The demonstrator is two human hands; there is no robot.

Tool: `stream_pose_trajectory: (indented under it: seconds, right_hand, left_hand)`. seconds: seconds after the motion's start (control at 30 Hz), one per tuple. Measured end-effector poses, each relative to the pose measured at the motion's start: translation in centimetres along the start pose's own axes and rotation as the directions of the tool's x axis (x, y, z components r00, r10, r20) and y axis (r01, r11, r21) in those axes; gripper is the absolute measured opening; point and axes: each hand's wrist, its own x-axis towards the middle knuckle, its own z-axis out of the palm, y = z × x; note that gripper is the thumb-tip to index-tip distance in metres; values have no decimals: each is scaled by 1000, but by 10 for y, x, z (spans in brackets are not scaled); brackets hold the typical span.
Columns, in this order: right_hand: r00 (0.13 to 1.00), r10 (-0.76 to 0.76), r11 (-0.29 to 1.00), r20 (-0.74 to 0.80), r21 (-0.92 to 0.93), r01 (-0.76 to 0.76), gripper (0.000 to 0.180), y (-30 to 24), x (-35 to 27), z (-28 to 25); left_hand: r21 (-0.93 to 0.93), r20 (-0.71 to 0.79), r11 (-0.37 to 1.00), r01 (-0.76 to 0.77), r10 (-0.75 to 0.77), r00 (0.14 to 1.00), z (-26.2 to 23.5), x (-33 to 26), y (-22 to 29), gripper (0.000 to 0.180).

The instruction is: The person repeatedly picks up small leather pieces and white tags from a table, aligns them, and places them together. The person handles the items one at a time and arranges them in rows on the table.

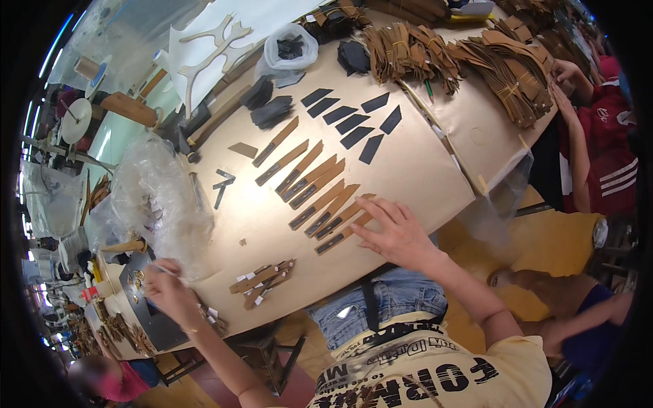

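Resting flat on the tan worktable (pixel 422 170), the right hand (pixel 394 234) lies open with fingers spread, its fingertips (pixel 364 221) touching the near end of a row of brown leather strips (pixel 320 197); it grips nothing. The strips lie side by side in a staggered line running from far left to near right. Each strip's long axis is diagonal: a dark patch marks the near-left end, and the plain brown end points far and to the right. Judged by their look, the strips are thin, light and flexible, lying flush with the surface, so one would best be lifted by pinching a short end or sliding it to the table edge. The left hand (pixel 166 285) sits at the near left, loosely curled beside a crumpled clear plastic bag (pixel 160 197); whether it holds a small pale item cannot be told. Between the hands lies a small heap of strips with white tabs (pixel 262 279). Farther off lie dark blue parallelogram pieces (pixel 354 119) and bundled brown strips (pixel 503 68); another person's hands (pixel 568 85) work at the far right
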Motion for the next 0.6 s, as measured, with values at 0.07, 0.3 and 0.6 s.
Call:
stream_pose_trajectory:
  seconds: [0.07, 0.3, 0.6]
  right_hand:
    - [999, 2, 1000, 36, -17, -2, 37, 1, -17, -6]
    - [988, 125, 987, 95, 89, -133, 48, -3, -62, -17]
    - [961, 244, 962, -128, -93, -257, 53, 125, 34, -24]
  left_hand:
    - [82, 176, 984, 159, -171, 970, 53, -43, 7, 13]
    - [374, 761, 894, -248, -143, 633, 194, -144, 14, 49]
    - [420, 766, 728, -542, 35, 642, 198, -170, -5, 43]
